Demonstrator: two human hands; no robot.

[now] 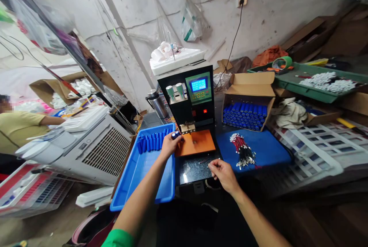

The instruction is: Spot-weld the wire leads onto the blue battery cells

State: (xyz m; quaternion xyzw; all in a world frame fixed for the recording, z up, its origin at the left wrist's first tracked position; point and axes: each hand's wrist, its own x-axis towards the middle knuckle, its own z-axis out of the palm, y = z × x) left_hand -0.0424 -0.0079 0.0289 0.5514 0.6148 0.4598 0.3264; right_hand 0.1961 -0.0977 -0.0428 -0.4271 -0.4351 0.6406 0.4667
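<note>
My left hand [170,144] is closed around a blue cylindrical battery cell [175,135], at the left edge of an orange plate [198,143]. Just above that plate are the metal electrodes [188,127] of a black spot-welding machine [184,103] with a lit screen. Over the dark front of the bench, my right hand [222,172] makes a pinch; what sits between its fingertips is too small to make out. To its right, a bundle of red and black wire leads [242,150] with white connectors lies on a blue mat [267,149].
On the left stands a blue tray [143,178] with a row of blue cells. A cardboard box [249,89] full of cells is behind the mat. Further right is a green tray [310,86] of white parts. A person [23,128] sits at far left.
</note>
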